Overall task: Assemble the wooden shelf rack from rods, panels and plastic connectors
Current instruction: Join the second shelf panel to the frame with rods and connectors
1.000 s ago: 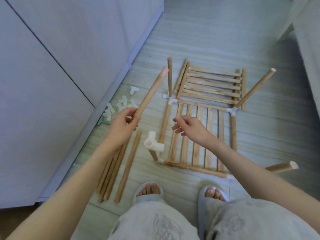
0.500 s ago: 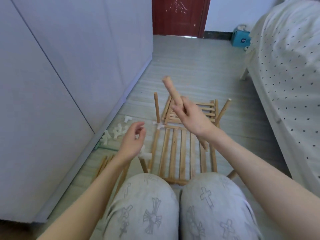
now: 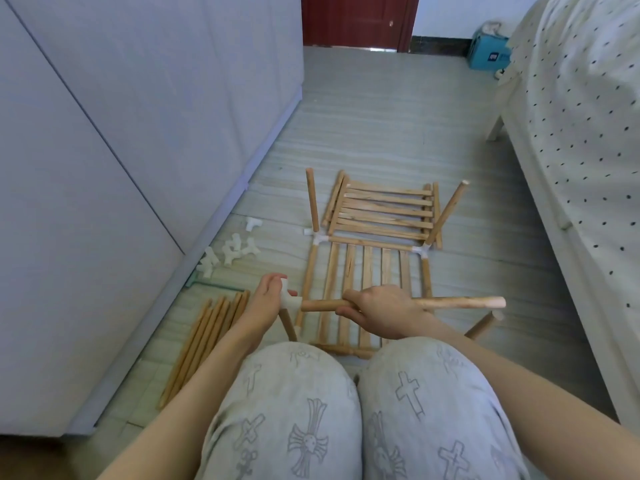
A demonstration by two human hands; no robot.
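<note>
A partly built rack lies on the floor: a slatted wooden panel (image 3: 367,271) framed by rods and white corner connectors, with two rods (image 3: 312,202) standing up at its far corners. My left hand (image 3: 266,299) grips a white plastic connector (image 3: 289,300) atop the near-left post. My right hand (image 3: 377,308) holds a wooden rod (image 3: 460,302) level, its left end at the connector's side socket. A second slatted panel (image 3: 384,213) lies beyond the frame.
Several spare rods (image 3: 204,337) lie at the left beside the grey cabinet (image 3: 121,133). Loose white connectors (image 3: 232,251) sit near the cabinet's base. A bed with a dotted cover (image 3: 581,133) fills the right. My knees block the near floor.
The rod passed from my left hand to my right, which lowered it from upright to level. My left hand dropped onto the near-left connector. The camera view tilted up.
</note>
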